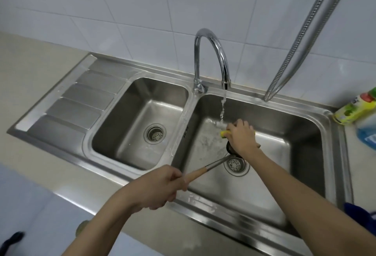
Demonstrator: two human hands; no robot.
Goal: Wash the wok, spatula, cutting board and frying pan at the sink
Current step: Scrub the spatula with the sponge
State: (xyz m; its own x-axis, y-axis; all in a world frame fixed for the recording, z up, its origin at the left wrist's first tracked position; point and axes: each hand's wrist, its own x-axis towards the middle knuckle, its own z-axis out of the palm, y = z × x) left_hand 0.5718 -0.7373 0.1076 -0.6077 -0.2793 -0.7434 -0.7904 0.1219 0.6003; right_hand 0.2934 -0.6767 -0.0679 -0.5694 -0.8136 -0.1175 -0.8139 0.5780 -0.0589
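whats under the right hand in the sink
A yellow sponge pokes out of the right hand, and the spatula head sits just below it, mostly covered. The drain strainer lies beneath.

My head camera looks steeply down from close above the sink (264,227), facing the tiled wall (142,11) behind it.

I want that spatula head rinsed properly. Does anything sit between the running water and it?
Yes. The right hand holds a yellow sponge over the spatula head, and the faucet stream lands on the sponge, not directly on the metal.
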